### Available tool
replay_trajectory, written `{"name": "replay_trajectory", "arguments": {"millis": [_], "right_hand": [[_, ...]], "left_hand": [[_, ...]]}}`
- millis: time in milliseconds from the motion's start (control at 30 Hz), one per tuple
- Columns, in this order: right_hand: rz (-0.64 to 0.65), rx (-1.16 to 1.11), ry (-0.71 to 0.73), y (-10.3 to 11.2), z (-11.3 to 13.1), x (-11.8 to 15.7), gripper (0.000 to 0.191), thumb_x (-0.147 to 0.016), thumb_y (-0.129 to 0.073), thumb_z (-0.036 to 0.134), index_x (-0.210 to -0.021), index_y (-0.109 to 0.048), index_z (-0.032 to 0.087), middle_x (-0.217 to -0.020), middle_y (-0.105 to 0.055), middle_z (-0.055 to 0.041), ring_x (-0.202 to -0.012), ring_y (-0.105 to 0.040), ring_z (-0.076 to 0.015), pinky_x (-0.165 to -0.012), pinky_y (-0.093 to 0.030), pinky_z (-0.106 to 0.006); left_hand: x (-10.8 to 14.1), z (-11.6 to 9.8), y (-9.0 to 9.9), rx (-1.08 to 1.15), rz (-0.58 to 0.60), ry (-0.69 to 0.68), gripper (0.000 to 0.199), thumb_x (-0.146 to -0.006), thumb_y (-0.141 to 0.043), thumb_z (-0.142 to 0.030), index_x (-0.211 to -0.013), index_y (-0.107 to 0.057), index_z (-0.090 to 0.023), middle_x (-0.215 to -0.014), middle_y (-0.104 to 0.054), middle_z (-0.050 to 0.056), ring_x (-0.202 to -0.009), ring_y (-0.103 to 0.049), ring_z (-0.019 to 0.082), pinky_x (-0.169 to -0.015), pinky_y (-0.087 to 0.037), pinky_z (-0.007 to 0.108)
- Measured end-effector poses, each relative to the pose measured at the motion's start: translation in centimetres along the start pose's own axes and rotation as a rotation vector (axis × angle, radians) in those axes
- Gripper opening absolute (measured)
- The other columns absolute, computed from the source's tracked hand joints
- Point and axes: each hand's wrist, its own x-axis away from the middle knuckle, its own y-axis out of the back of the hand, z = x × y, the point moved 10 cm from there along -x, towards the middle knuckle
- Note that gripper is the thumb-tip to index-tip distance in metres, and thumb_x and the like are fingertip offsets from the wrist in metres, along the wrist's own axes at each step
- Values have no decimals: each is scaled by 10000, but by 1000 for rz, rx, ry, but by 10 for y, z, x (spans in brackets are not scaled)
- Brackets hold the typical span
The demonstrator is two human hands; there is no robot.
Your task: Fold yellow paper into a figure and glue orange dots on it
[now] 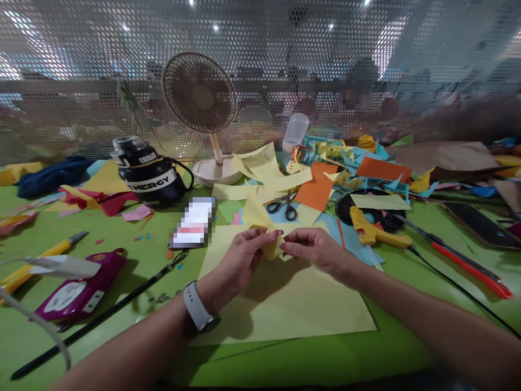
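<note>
Between my two hands is a piece of yellow paper (257, 210), bent and curled at its lower end. My left hand (248, 250), with a watch on the wrist, pinches the paper between thumb and fingers. From the other side my right hand (313, 247) grips the same piece with its fingertips. Both hands are just above a large pale yellow sheet (301, 309) lying on the green table. Right behind the hands lie black-handled scissors (284, 208). A yellow glue gun (376, 231) rests to the right of my right hand.
A fan (199, 95) and a black bottle (150, 174) stand at the back left, with a phone (193, 222) in front. Paper scraps (350, 155) heap up at the back right. A red cutter (468, 266) lies right, a purple power strip (81, 293) left. Perforated metal (264, 65) rises behind.
</note>
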Motion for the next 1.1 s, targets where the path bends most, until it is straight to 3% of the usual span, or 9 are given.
{"name": "replay_trajectory", "arguments": {"millis": [300,500,633,900,1100], "right_hand": [[11,54,30,0,6,0,297,-657,-761,426,-692,-689,140,-614,-605,13,-566,-475,-86,-529,-346,-232],[11,-28,-21,-1,3,1,313,-632,-778,431,-727,-695,144,-670,-644,-9,-607,-526,-99,-562,-389,-233],[34,-95,-94,-8,-4,4,328,-617,-794,423,-744,-684,141,-619,-594,21,-524,-450,-66,-471,-303,-206],[39,-43,-63,-9,-9,1,320,-637,-778,424,-605,-638,139,-511,-498,56,-458,-358,-45,-426,-235,-199],[39,-70,-80,-8,-10,2,297,-646,-776,415,-652,-680,133,-564,-606,8,-476,-458,-67,-424,-291,-198]], "left_hand": [[-3,3,-1,24,34,-28,186,-606,-808,-216,-588,-643,-130,-585,-604,-15,-567,-523,75,-573,-410,188],[-1,0,-3,51,18,-34,196,-589,-821,-210,-593,-639,-136,-597,-610,-18,-574,-532,74,-570,-429,176],[1,-3,-3,86,-11,-33,180,-610,-804,-196,-589,-631,-149,-580,-599,-39,-528,-520,59,-528,-425,163],[-5,8,-2,147,32,-42,188,-589,-819,-201,-684,-675,-127,-668,-654,-3,-610,-579,94,-584,-470,201],[-4,8,-3,137,31,-32,205,-590,-823,-223,-698,-675,-131,-682,-656,-5,-608,-581,96,-588,-469,208]]}}
